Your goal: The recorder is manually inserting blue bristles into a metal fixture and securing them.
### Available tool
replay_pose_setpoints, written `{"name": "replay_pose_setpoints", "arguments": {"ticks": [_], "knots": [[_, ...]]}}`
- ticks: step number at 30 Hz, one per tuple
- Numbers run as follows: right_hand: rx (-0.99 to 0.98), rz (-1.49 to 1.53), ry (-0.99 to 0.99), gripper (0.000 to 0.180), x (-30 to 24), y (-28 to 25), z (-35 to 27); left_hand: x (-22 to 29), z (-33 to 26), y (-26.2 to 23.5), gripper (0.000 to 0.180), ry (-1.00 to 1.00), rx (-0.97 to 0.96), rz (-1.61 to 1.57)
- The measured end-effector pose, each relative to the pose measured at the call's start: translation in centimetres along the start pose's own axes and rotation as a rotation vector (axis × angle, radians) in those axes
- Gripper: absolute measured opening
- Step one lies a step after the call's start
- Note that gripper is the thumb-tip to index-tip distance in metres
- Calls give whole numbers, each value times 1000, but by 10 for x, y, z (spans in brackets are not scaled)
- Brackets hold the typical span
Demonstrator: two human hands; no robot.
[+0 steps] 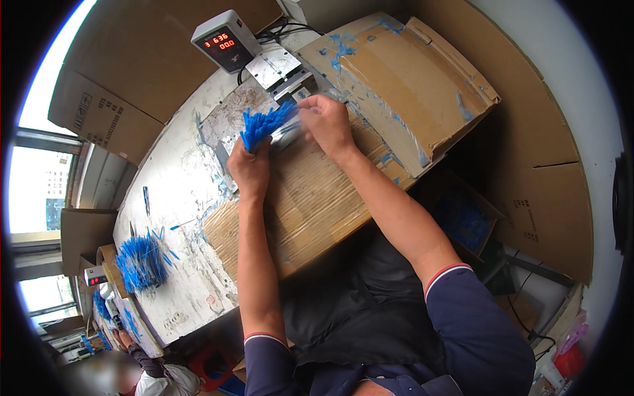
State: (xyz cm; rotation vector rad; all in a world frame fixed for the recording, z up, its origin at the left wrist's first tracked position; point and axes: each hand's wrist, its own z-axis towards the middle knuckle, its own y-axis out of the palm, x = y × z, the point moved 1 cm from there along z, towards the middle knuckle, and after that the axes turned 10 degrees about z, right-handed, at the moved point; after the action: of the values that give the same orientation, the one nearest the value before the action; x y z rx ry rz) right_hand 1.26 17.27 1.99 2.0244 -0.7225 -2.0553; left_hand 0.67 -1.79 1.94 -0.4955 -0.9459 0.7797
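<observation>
From the head view, a long white counter, scuffed and streaked with blue, runs away from the person, with flattened brown corrugated cardboard sheets spread over its near part and a taped brown cardboard box at its far right. Tall cardboard panels stand around the work spot, and bright windows show at the left rim. At the far end sits a small grey digital counter box with red lit digits, next to a small metal press fixture. A loose heap of blue plastic ties lies well to the left on the counter. A bundle of blue plastic ties sits between both hands, just before the metal fixture. The left hand is clenched around the bundle's lower end, the tips fanning out above it. The right hand pinches the bundle's far end with curled fingers, close by the fixture.
</observation>
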Motion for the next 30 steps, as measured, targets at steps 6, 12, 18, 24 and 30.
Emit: {"name": "replay_pose_setpoints", "arguments": {"ticks": [6, 12, 18, 24, 30], "knots": [[65, 28, 53, 19, -9, 6, -2, -8, 1, 6, 14, 179, 75, 240], [73, 56, 79, 16, -10, 6, -2, -1, 7, 1, 21, 357, 150, 341], [87, 39, 89, 16, -11, 6, -3, 1, 11, -5, 26, 465, 118, 349], [82, 24, 108, 18, -6, 7, -1, -8, 13, -6, 24, 541, 82, 378], [93, 3, 60, 17, -5, 7, 0, -10, 15, -7, 23, 537, 93, 350]]}}
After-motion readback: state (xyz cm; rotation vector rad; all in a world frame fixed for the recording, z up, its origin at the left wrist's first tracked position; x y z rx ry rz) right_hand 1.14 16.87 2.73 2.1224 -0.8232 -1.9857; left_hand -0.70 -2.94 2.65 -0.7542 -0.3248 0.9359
